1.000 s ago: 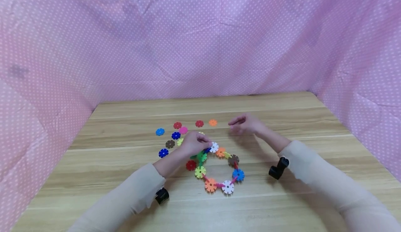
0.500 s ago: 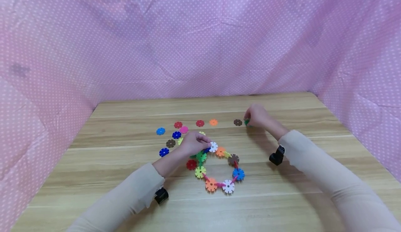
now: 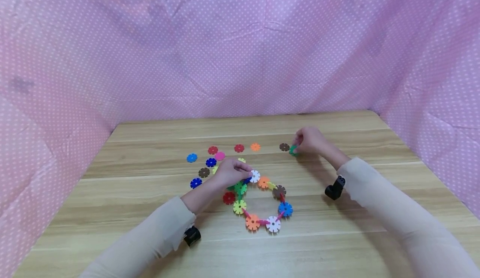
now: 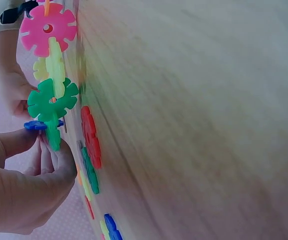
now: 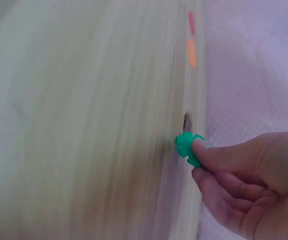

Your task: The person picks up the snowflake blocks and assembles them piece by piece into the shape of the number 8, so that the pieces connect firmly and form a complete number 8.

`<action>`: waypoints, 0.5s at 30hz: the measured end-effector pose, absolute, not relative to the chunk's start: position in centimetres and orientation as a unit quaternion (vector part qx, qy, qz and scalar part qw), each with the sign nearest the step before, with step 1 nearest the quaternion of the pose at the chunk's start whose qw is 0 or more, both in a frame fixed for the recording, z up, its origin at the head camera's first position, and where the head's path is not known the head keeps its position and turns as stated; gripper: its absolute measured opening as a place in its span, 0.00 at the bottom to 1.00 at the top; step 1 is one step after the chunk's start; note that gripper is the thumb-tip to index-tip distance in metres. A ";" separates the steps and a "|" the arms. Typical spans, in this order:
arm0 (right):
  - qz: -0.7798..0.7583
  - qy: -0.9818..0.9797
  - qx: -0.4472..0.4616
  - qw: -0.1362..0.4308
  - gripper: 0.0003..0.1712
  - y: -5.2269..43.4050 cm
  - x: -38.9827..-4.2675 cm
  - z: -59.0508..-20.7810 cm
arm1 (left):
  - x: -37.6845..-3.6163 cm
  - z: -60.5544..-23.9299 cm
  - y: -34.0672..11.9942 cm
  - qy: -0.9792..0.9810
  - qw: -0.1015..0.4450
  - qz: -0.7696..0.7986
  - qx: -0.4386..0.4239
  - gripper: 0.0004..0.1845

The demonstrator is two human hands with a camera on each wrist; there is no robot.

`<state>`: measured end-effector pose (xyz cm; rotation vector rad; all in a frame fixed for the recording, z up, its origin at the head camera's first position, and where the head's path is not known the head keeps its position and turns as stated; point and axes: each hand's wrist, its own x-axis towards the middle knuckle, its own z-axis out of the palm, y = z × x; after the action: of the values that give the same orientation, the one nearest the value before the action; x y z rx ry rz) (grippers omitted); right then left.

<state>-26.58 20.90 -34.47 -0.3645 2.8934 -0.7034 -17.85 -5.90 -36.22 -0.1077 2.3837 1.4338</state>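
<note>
A ring of interlocked coloured snowflake discs [image 3: 262, 205] lies on the wooden table [image 3: 337, 236]. My left hand [image 3: 233, 171] grips the ring's top left end, pinching a blue disc [image 4: 36, 125] beside a green one [image 4: 51, 100]. My right hand [image 3: 307, 140] is at the far right and pinches a loose green disc [image 3: 293, 150] [image 5: 187, 146] just above the table. A brown disc [image 3: 284, 147] lies flat right beside it.
Several loose discs lie behind the ring: blue [image 3: 192, 158], red [image 3: 213, 150], pink [image 3: 220, 156], red [image 3: 239, 148], orange [image 3: 255, 146], brown [image 3: 204, 172]. Pink dotted cloth [image 3: 240, 48] walls the table on three sides.
My right hand swung from above the ring to the far right, took the green disc beside the brown one and lifted it slightly. The left hand stayed on the ring.
</note>
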 end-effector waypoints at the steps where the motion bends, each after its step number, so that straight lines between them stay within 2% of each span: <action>1: -0.243 0.959 -0.127 0.068 0.09 20.7 -26.3 -34.4 | -17.9 -36.3 -5.9 0.843 0.178 0.506 -0.038 0.05; 15: -0.318 0.920 -0.228 0.024 0.04 16.6 -21.4 -34.8 | -17.9 -36.3 -6.0 0.842 0.176 0.507 -0.051 0.04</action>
<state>-21.44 16.59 -34.84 -0.7047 2.8479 -0.9840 -17.87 -6.00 -36.28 -0.1444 2.3856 1.4368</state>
